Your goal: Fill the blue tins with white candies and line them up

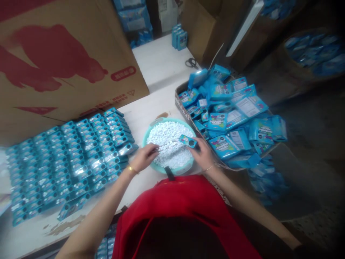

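Observation:
A round turquoise bowl (pixel 146 136) full of small white pieces (pixel 169 138) stands on the white table in front of me. My right hand (pixel 201 153) holds a small blue box (pixel 188 141) over the bowl's right side, its dark round spot facing up. At the left rim is my left hand (pixel 147 155), fingertips pressed together at the white pieces; whatever they pinch is too small to make out. Rows of similar blue boxes (pixel 70 158) cover the table on the left, some with white pieces on top.
An open carton (pixel 183 105) heaped with blue packs (pixel 223 118) stands at the right. A large cardboard box (pixel 94 43) rises at the back left. Black scissors (pixel 191 63) and a few upright blue boxes (pixel 179 37) lie farther back on the white table (pixel 159 64).

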`<state>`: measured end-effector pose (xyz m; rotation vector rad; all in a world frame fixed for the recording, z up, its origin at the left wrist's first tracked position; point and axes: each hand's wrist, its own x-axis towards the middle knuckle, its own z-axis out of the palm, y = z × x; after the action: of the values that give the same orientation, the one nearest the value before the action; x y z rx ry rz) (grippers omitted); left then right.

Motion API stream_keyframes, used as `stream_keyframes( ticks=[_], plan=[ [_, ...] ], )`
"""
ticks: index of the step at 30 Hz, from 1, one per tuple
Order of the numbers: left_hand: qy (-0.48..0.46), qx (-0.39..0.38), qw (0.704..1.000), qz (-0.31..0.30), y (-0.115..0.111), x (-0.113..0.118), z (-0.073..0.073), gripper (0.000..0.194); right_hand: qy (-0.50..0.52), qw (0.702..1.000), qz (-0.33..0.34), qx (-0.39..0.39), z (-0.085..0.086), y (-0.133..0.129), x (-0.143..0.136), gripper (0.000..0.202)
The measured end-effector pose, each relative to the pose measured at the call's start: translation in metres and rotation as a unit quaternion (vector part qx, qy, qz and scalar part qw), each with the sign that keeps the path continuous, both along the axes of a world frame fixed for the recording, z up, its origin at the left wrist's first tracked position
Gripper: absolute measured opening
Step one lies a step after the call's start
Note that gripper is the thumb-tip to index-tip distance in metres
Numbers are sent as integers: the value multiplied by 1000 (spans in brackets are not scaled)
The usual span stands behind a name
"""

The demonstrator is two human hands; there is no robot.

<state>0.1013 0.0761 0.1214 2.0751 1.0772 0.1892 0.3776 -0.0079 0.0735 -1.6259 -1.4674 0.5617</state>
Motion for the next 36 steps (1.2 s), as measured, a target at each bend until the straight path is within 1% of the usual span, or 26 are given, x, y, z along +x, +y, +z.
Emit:
stream_keyframes(
  ticks=[3,6,9,11,13,15,16,17,18,19,20,21,23,25,26,27,28,29,30,32,34,36],
  plan=[
    [22,32,998,-58,7,8,40,26,-39,998,51,24,1,3,-7,37],
    [109,62,985,-121,11,27,70,27,-64,993,89,35,1,5,-15,42],
    [237,84,956,-153,7,52,93,25,-77,991,106,38,-2,6,-21,48],
    [293,98,938,-159,1,69,107,24,-77,990,112,41,-5,6,-23,50],
    [313,112,930,-159,-6,80,119,26,-73,990,115,40,-7,5,-22,51],
    [308,126,931,-150,-8,81,123,27,-66,991,111,35,-8,4,-21,48],
    [304,134,933,-139,-8,76,121,26,-60,992,105,31,-7,4,-19,46],
    [302,141,935,-123,-5,69,114,25,-52,994,97,28,-6,3,-17,43],
    [305,146,935,-105,-2,59,104,24,-42,995,88,25,-4,3,-15,40],
    [315,146,934,-88,2,48,89,23,-30,996,76,22,-2,2,-12,38],
    [331,138,931,-72,6,37,71,22,-19,998,62,20,0,1,-9,36],
    [348,123,927,-61,9,27,50,22,-10,999,47,17,1,1,-5,36],
    [359,72,929,-48,10,15,2,20,1,1000,21,12,3,0,1,37],
    [295,20,955,-31,5,19,-42,20,5,1000,0,5,4,0,6,38],
    [255,4,967,-21,1,25,-61,21,7,1000,-7,0,4,0,8,39],
    [221,-6,975,-13,-3,34,-77,23,9,1000,-13,-4,3,-1,9,39],
    [196,-10,981,-5,-7,43,-89,25,11,1000,-19,-8,3,-1,10,39],
    [180,-11,984,2,-10,51,-98,27,14,1000,-24,-11,3,-1,11,40],
    [169,-12,985,5,-12,57,-103,28,18,999,-29,-12,3,-2,11,40],
    [146,-20,989,9,-13,58,-104,29,26,999,-34,-13,2,-3,12,40],
    [115,-29,993,7,-10,48,-95,29,25,999,-35,-12,1,-4,12,40],
    [64,-27,998,5,-5,31,-76,29,13,999,-34,-9,-1,-4,12,40]
  ],
)
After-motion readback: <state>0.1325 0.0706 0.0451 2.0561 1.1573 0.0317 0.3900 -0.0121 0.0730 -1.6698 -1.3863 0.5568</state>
